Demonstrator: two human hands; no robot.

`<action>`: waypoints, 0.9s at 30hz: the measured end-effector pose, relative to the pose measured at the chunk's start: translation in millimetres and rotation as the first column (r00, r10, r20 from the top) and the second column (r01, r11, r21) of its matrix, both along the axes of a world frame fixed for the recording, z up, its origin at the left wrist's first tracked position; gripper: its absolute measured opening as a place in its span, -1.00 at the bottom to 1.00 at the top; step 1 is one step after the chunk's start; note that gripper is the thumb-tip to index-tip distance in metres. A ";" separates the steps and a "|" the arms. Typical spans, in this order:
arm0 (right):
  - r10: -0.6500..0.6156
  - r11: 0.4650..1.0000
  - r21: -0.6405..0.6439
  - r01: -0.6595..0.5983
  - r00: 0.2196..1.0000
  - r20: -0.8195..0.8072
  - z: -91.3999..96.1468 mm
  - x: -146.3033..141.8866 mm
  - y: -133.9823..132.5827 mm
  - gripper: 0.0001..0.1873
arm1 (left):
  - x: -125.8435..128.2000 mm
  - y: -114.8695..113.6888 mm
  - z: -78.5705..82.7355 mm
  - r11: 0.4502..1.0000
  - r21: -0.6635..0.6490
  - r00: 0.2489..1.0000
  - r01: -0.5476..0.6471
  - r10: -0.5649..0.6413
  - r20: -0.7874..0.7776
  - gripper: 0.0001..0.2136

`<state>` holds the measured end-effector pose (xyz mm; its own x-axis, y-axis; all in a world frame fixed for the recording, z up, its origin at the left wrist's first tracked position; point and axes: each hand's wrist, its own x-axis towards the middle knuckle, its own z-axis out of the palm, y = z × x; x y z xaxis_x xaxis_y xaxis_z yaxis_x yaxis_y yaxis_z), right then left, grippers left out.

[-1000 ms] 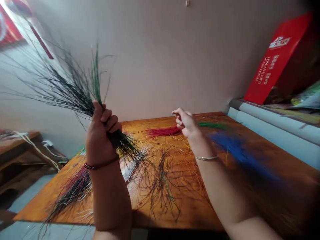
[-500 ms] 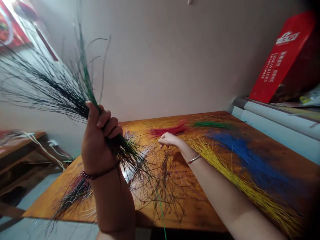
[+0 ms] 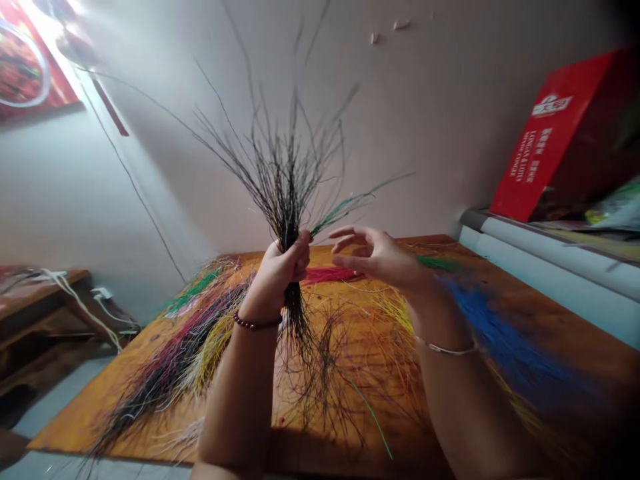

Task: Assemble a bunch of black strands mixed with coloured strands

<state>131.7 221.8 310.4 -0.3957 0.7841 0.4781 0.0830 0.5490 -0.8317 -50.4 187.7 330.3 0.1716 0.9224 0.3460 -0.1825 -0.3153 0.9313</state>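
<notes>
My left hand [image 3: 280, 270] is shut around a bundle of thin dark fibres [image 3: 287, 180], which fan upward from my fist, with a few green strands among them. My right hand [image 3: 375, 257] hangs open beside the bundle, fingers spread, holding nothing and close to the red strands [image 3: 327, 275] on the wooden table [image 3: 65, 427]. Green strands [image 3: 440, 263], blue strands [image 3: 505, 340] and yellow-and-dark strands [image 3: 200, 360] lie in loose piles. A thin tangle of dark fibres [image 3: 325, 380] lies under my hands.
Behind the table stands a pale wall [image 3: 425, 120]. At the right, a red box [image 3: 550, 140] rests on a white ledge [image 3: 550, 247]. Low on the left, a white cable [image 3: 75, 307] runs across a wooden shelf [image 3: 30, 287].
My left hand has moved toward the middle, and the bundle has swung from leaning left to nearly upright. My right hand has risen from near the table and spread its fingers.
</notes>
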 end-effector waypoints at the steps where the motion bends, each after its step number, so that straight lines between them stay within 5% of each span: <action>1: 0.062 0.998 -0.014 -0.063 0.997 -0.041 6.0 0.9 -9.4 -0.42 | 4.0 -0.6 -1.6 1.000 -0.004 1.000 0.003 -0.004 -0.030 -0.64; 4: 0.117 0.993 -0.015 -0.121 0.980 -0.161 15.5 -1.9 -26.2 -0.39 | 14.8 -2.9 -5.0 1.000 0.003 0.996 -0.020 0.020 -0.088 -0.61; 19: -0.105 0.994 -0.017 0.106 0.928 -0.357 11.4 -15.7 -15.5 -0.54 | 19.1 3.4 -10.1 0.974 0.140 0.977 -0.176 0.190 -0.096 -0.61; 27: -0.189 0.966 0.035 0.255 0.795 -0.576 10.0 -26.7 -12.1 -0.65 | 17.3 3.1 -10.9 0.956 0.208 0.962 -0.207 0.238 -0.136 -0.63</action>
<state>105.1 209.6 320.4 0.1485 0.7486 0.6461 -0.2516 0.6605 -0.7074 -33.1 190.8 319.3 0.0359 0.8631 0.5037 0.0566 -0.5050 0.8613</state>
